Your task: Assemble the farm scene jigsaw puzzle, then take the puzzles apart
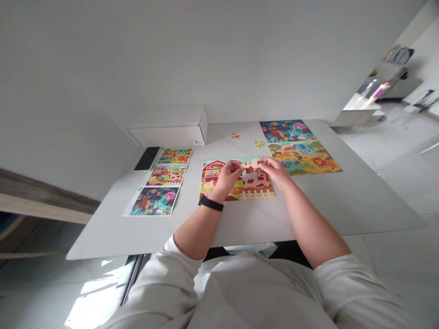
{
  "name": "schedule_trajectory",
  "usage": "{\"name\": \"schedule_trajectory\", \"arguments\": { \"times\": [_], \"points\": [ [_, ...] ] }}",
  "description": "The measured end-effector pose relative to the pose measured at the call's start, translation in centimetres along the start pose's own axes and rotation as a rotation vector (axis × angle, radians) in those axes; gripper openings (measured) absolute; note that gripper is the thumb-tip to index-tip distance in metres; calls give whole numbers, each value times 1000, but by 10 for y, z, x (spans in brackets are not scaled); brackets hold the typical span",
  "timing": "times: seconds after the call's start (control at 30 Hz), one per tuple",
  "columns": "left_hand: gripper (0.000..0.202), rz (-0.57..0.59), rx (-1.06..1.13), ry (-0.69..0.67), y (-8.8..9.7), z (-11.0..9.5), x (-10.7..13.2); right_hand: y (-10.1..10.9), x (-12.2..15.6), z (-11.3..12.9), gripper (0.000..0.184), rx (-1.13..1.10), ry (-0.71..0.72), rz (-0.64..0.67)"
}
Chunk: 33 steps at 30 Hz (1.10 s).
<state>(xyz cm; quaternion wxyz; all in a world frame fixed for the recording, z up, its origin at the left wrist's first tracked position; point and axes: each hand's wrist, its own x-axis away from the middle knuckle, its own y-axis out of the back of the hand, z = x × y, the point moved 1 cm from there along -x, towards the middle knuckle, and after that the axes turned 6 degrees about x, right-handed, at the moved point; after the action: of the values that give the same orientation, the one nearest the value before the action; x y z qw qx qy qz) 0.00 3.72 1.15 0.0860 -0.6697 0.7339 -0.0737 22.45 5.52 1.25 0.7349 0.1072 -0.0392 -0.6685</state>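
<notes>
A farm jigsaw puzzle (233, 192) with a red barn, a brown-patched cow and a white fence lies in front of me, with a pale gap near its middle. Over its upper part, my left hand (230, 174) and my right hand (274, 170) face each other with fingers pinched. Between their fingertips is a small puzzle piece (252, 165), and both hands seem to grip its edges. My fingers hide part of it. Two loose bits of puzzle, a red one (235, 136) and a yellow-green one (259, 144), lie beyond my hands.
Two finished-looking puzzles, a dark forest one (287, 131) and a savanna one (303, 156), lie at the right. Three picture cards, the nearest a forest card (154, 201), form a column at left beside a black phone (147, 158). A white box (166, 134) stands against the wall.
</notes>
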Motion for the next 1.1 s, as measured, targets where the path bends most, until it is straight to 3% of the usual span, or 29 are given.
{"name": "schedule_trajectory", "arguments": {
  "times": [0.2, 0.37, 0.53, 0.67, 0.93, 1.1],
  "points": [
    [25, -37, -82, -22, 0, 3, -3, -2, -2, 1, 45, -7, 0, 6],
    [16, -87, -312, -208, 3, 2, -3, 2, -3, 3, 46, -14, -11, -8],
    [35, 62, -549, -444, 1, -2, 8, 2, -3, 1, 44, 0, 4, -20],
    [47, 186, -659, -531, -2, -5, 13, 0, -2, -1, 41, 19, 9, -13],
    [45, 134, -661, -516, -2, -3, 11, 0, 0, 1, 38, 7, 1, 27],
    [48, -21, -451, -392, -1, 4, 6, -6, 6, 6, 52, -84, -63, 212]
  ]
}}
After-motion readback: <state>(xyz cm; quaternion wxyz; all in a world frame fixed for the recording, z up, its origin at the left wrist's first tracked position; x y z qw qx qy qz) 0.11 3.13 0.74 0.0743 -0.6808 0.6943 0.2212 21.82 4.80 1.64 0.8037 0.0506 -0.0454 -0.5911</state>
